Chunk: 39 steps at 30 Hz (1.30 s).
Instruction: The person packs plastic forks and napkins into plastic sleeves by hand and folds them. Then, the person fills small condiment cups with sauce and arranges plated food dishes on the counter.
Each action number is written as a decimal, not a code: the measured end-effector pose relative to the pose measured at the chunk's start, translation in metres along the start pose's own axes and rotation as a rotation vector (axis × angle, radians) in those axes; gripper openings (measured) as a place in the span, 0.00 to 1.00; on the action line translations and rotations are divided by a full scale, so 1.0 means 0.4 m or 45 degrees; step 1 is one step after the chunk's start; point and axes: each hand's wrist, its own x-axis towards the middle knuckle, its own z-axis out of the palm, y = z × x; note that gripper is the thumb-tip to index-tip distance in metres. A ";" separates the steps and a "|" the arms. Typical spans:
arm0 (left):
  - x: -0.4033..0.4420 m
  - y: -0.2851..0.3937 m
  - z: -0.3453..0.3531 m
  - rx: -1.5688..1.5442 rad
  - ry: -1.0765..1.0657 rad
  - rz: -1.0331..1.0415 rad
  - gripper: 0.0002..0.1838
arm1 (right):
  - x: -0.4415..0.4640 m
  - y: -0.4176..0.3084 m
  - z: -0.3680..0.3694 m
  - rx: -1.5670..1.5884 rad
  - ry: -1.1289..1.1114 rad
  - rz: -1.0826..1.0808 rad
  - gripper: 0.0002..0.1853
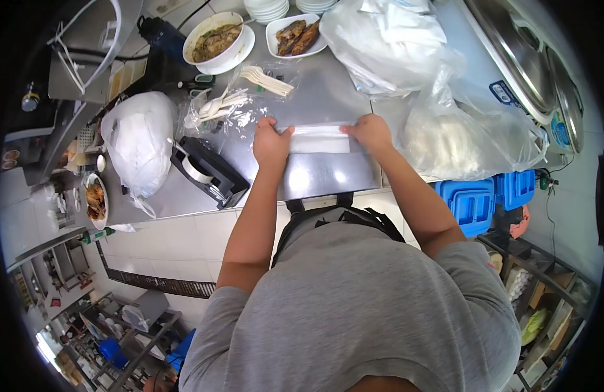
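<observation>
Two-handed, pinches a folded white sheet (318, 143) near its upper corners, with the grip of the left hand (269, 142) closed on one end and the grip of the right hand (374, 134) on the other. Holds it flat against or just above the steel bench (325, 175), between a black tape dispenser (221, 181) on the left and a filled clear bag (445, 140) on the right. Has wrapped white spoons (267, 80) just beyond, a bowl of food (219, 63) farther back.
</observation>
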 end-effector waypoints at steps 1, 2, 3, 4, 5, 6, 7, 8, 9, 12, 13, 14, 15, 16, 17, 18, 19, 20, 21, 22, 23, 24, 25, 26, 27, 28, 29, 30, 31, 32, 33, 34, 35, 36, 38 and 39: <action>-0.006 0.009 0.002 -0.023 0.091 0.101 0.24 | -0.001 0.003 -0.003 0.023 0.006 -0.025 0.26; -0.017 0.015 0.003 -0.048 0.181 0.204 0.23 | -0.001 0.005 -0.005 0.030 0.026 -0.040 0.25; -0.032 0.024 0.000 -0.073 0.270 0.307 0.23 | -0.006 0.002 -0.006 0.037 0.046 -0.055 0.24; -0.064 0.049 -0.004 -0.068 0.358 0.574 0.23 | -0.010 0.004 -0.010 0.045 0.063 -0.068 0.24; -0.106 0.072 -0.006 -0.017 0.246 0.815 0.24 | -0.015 0.012 -0.013 0.080 0.076 -0.119 0.24; -0.135 0.072 0.022 0.000 0.061 0.995 0.29 | -0.020 0.020 -0.015 0.111 0.083 -0.175 0.23; -0.180 0.086 0.043 0.267 -0.051 1.056 0.38 | -0.022 0.022 -0.020 0.139 0.090 -0.241 0.23; -0.210 0.055 0.082 0.388 -0.254 1.011 0.46 | -0.031 0.025 -0.032 0.208 0.086 -0.289 0.22; -0.247 0.029 0.100 0.507 -0.358 1.041 0.49 | -0.049 0.036 -0.051 0.276 0.081 -0.336 0.22; -0.306 -0.036 0.098 0.638 -0.461 1.171 0.42 | -0.083 0.093 -0.100 0.460 0.064 -0.402 0.21; -0.314 -0.049 0.093 0.673 -0.398 1.193 0.36 | -0.093 0.115 -0.113 0.516 0.056 -0.412 0.20; -0.316 -0.066 0.083 0.637 -0.429 1.209 0.31 | -0.103 0.132 -0.127 0.545 0.043 -0.386 0.19; -0.313 -0.075 0.061 0.599 -0.455 1.225 0.27 | -0.111 0.147 -0.143 0.570 0.031 -0.362 0.18; -0.308 -0.071 0.046 0.560 -0.477 1.244 0.23 | -0.115 0.156 -0.157 0.594 0.022 -0.340 0.17; -0.302 -0.061 0.039 0.308 -0.299 1.159 0.19 | -0.117 0.162 -0.168 0.661 0.025 -0.335 0.15; -0.299 -0.032 0.019 0.057 -0.124 1.069 0.16 | -0.119 0.167 -0.177 0.727 0.029 -0.326 0.14; -0.301 0.003 -0.004 -0.196 0.049 0.970 0.12 | -0.125 0.169 -0.185 0.789 0.030 -0.316 0.13; -0.301 0.057 -0.041 -0.623 0.020 0.551 0.12 | -0.136 0.163 -0.198 0.833 -0.018 -0.319 0.12; -0.296 0.127 -0.087 -1.038 -0.005 0.117 0.11 | -0.147 0.149 -0.217 0.872 -0.069 -0.328 0.12; -0.286 0.198 -0.129 -1.581 -0.080 -0.034 0.12 | -0.157 0.130 -0.234 0.906 -0.123 -0.341 0.11; -0.270 0.227 -0.157 -1.929 -0.263 -0.034 0.14 | -0.170 0.108 -0.244 0.931 -0.174 -0.368 0.11; -0.273 0.252 -0.173 -2.115 -0.404 -0.067 0.14 | -0.184 0.083 -0.252 0.954 -0.225 -0.396 0.11; -0.277 0.271 -0.176 -2.294 -0.557 -0.093 0.14 | -0.188 0.062 -0.258 0.980 -0.273 -0.420 0.11; -0.278 0.267 -0.153 -2.226 -0.489 -0.081 0.14 | -0.183 0.049 -0.264 1.029 -0.353 -0.464 0.11; -0.279 0.252 -0.112 -2.156 -0.429 -0.075 0.15 | -0.178 0.042 -0.268 1.079 -0.430 -0.499 0.11; -0.283 0.256 -0.097 -2.085 -0.377 -0.072 0.15 | -0.179 0.031 -0.277 1.130 -0.503 -0.530 0.12; -0.290 0.259 -0.091 -1.960 -0.367 -0.051 0.16 | -0.181 0.016 -0.289 1.228 -0.523 -0.647 0.13; -0.304 0.280 -0.101 -1.834 -0.362 -0.035 0.16 | -0.195 -0.018 -0.311 1.326 -0.540 -0.760 0.15; -0.317 0.297 -0.108 -1.707 -0.358 -0.023 0.17 | -0.208 -0.049 -0.325 1.422 -0.557 -0.869 0.17; -0.318 0.302 -0.117 -1.575 -0.390 0.057 0.18 | -0.216 -0.077 -0.330 1.409 -0.629 -0.900 0.18; -0.316 0.307 -0.127 -1.503 -0.452 0.054 0.19 | -0.222 -0.109 -0.332 1.395 -0.699 -0.932 0.19; -0.312 0.312 -0.138 -1.427 -0.512 0.054 0.19 | -0.221 -0.135 -0.336 1.296 -0.724 -0.947 0.19; -0.307 0.312 -0.148 -1.350 -0.568 0.056 0.20 | -0.220 -0.161 -0.339 1.196 -0.747 -0.965 0.18; -0.297 0.300 -0.149 -1.094 -0.563 0.199 0.27 | -0.214 -0.184 -0.343 1.012 -0.725 -0.961 0.16; -0.303 0.268 -0.170 -1.280 -0.474 0.083 0.36 | -0.239 -0.213 -0.347 0.797 -0.567 -1.037 0.12; -0.311 0.249 -0.184 -1.375 -0.423 0.023 0.41 | -0.282 -0.212 -0.343 0.767 -0.431 -1.122 0.09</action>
